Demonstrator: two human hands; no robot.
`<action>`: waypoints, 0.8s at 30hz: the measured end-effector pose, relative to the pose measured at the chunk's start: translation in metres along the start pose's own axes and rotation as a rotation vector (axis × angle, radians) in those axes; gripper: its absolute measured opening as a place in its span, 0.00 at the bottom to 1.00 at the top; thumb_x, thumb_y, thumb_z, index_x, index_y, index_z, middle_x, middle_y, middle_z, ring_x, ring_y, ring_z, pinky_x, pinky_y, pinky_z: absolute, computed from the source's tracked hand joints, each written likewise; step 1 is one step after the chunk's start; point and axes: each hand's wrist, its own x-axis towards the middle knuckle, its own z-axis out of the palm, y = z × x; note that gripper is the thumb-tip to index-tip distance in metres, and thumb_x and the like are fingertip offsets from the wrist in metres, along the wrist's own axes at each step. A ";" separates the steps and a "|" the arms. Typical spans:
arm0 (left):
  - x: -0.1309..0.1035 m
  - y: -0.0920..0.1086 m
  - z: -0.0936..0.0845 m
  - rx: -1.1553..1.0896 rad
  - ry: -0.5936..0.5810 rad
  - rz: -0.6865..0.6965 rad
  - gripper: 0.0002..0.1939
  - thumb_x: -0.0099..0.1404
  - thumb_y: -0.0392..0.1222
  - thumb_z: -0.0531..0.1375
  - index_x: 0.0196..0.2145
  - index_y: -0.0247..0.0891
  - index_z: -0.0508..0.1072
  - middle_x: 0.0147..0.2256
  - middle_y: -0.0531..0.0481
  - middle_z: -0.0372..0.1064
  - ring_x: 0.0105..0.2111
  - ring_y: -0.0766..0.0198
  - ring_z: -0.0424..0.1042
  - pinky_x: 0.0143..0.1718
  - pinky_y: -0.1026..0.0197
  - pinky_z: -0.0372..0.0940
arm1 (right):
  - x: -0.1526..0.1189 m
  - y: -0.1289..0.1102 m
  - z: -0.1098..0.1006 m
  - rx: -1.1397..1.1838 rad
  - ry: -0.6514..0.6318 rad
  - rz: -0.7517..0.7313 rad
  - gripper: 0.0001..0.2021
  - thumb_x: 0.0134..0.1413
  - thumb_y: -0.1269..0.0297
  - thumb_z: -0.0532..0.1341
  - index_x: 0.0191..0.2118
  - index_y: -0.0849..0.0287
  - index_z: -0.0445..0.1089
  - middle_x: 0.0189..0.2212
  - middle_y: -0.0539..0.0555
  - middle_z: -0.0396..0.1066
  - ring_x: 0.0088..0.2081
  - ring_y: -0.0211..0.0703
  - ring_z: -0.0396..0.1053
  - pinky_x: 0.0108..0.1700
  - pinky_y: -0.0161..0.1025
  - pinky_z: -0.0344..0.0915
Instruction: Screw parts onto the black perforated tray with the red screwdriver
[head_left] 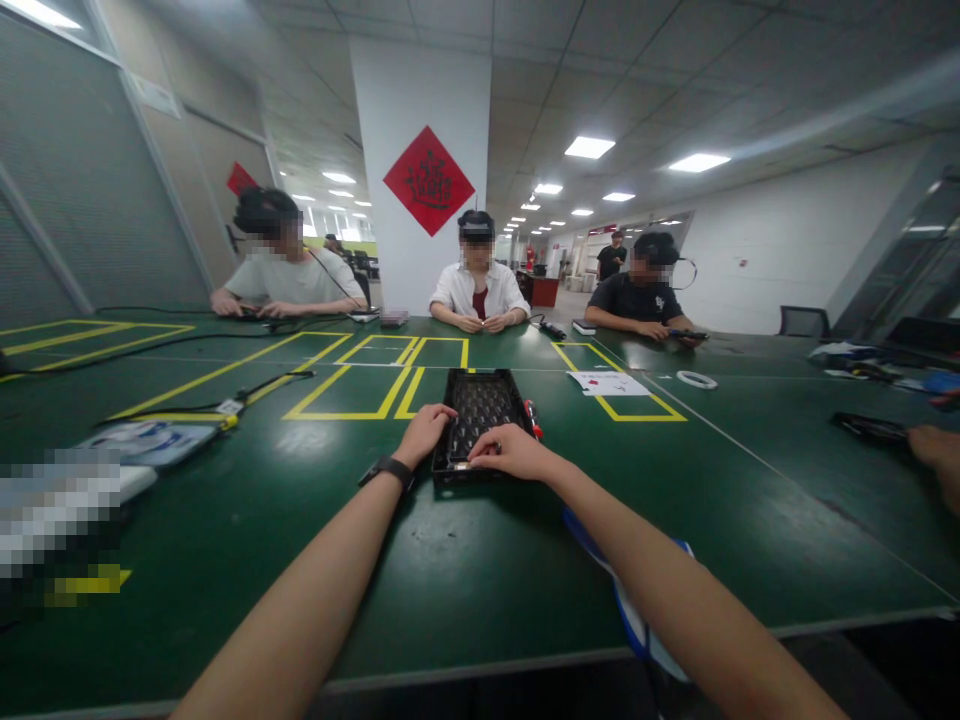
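A black rectangular tray (459,479) with rows of small raised shapes or cells inside lies on the green table in front of me. My left hand (424,436) rests at its left side, the fingers curled over the rim as if gripping it. A dark band is on that wrist. Over the tray's near end, my right hand (511,452) has its fingertips pinched together, low inside. A small pale piece (459,466) shows beside these fingertips; whether they hold it is too small to tell. Against the tray's right side lies a red-and-black object (533,420), partly hidden.
Yellow tape rectangles mark the green table (300,560). A white paper sheet (609,384) and a white ring (697,380) lie to the right. Left are cables and a plastic packet (161,442). A blue-edged item (634,610) lies under my right forearm. Several people sit around.
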 end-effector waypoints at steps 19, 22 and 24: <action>0.001 0.000 -0.001 0.003 -0.009 -0.014 0.17 0.55 0.37 0.46 0.34 0.36 0.74 0.39 0.48 0.70 0.43 0.60 0.64 0.47 0.59 0.58 | 0.000 -0.005 0.000 -0.007 0.034 -0.008 0.11 0.47 0.60 0.60 0.34 0.61 0.75 0.29 0.53 0.74 0.30 0.36 0.67 0.35 0.32 0.59; 0.001 -0.002 0.000 0.002 -0.008 -0.009 0.17 0.55 0.37 0.46 0.34 0.36 0.74 0.39 0.48 0.70 0.43 0.60 0.64 0.47 0.59 0.58 | 0.000 -0.005 0.000 -0.004 0.036 0.008 0.11 0.47 0.61 0.60 0.34 0.61 0.74 0.29 0.53 0.74 0.30 0.36 0.67 0.35 0.32 0.59; 0.002 -0.003 0.001 -0.001 -0.011 -0.003 0.17 0.55 0.37 0.46 0.34 0.36 0.74 0.39 0.48 0.70 0.43 0.60 0.64 0.47 0.59 0.58 | 0.001 -0.004 0.001 -0.004 0.035 0.003 0.11 0.47 0.61 0.60 0.34 0.61 0.74 0.29 0.53 0.74 0.30 0.36 0.67 0.35 0.32 0.59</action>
